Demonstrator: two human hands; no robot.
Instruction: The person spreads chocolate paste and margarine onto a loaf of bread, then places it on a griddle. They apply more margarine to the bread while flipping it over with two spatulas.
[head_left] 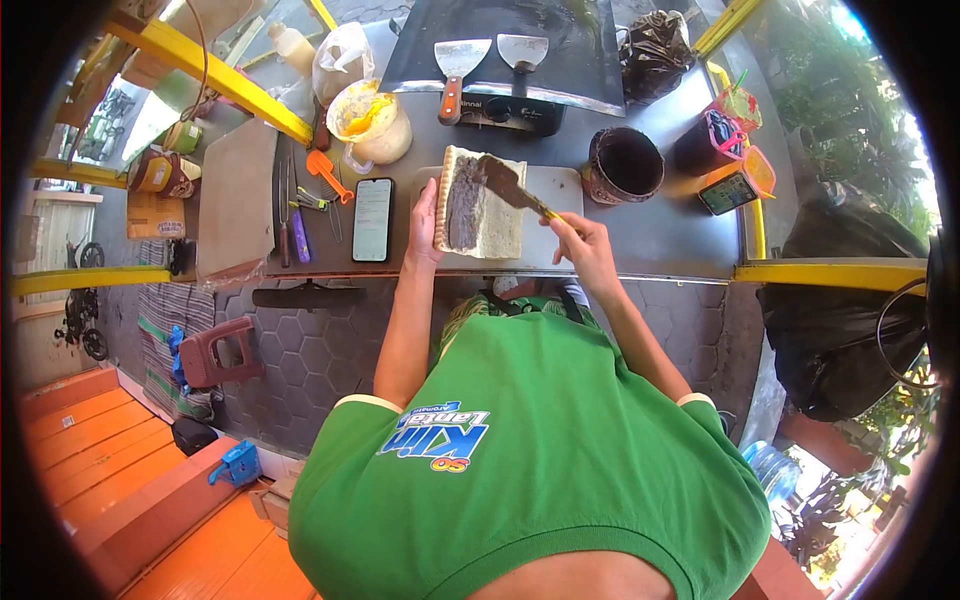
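Note:
A rectangular piece of bread [508,222] lies on a pale board [555,190], with a dark grey-brown spread [464,212] over its left part. My left hand [426,220] rests along the bread's left edge, its fingers stretched out. In my right hand [588,248] is the handle of a spatula [508,184], whose dark, coated blade touches the bread's top near the upper middle. To the right stands a dark tub [622,166] with residue on its rim. A phone [373,220] lies left of the board.
Beyond the board, two scrapers [462,62] [522,52] rest on a black griddle [400,60]. A yellow-smeared tub [370,122] stands back left. An orange scoop [330,176] and purple-handled tool [300,234] lie left. Cups [708,142] and another phone [728,193] are at right.

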